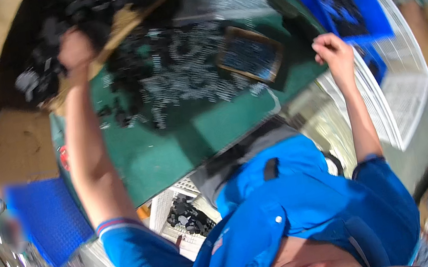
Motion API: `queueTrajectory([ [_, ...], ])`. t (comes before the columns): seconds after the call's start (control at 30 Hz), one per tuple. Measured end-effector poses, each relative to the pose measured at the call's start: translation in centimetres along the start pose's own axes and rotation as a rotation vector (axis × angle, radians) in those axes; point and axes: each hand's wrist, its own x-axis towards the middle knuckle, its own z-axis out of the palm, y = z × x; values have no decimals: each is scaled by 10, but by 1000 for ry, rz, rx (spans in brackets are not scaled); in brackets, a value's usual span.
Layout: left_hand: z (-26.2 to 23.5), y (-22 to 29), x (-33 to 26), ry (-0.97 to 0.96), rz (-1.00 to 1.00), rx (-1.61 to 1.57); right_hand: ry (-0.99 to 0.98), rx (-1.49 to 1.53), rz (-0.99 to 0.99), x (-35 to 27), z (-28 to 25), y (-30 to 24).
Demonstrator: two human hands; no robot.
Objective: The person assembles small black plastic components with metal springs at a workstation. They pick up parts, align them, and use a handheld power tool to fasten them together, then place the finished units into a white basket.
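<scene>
Many black parts [51, 32] lie in a cardboard box [123, 24] at ten o'clock, where the left hand [76, 48] reaches, its blurred grip unclear; the shirt emblem [217, 245] at six is unreadable; the right hand [336, 51], two o'clock, curls half-closed near a blue bin [372, 8], its hold uncertain.

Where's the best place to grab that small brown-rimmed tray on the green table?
Probably by the tray's right rim, coming from the right with the right hand. That side faces bare green tabletop, while loose pieces crowd its left. The rim looks pinchable; I'd keep it level, since it appears to hold dark contents.
</scene>
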Motion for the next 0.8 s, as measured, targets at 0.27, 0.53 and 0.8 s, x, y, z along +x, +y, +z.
queueTrajectory([
  [0.27,65,-38,-51,-58,-233,-891,-28,-683,-67,-22,-90,62],
  [0.53,34,21,-41,50,-461,-848,-14,-488,36,-17,-75,79],
  [0.8,-48,53,-113,203,-969,-1416,-46,-384,100,-9,-80,87],
])
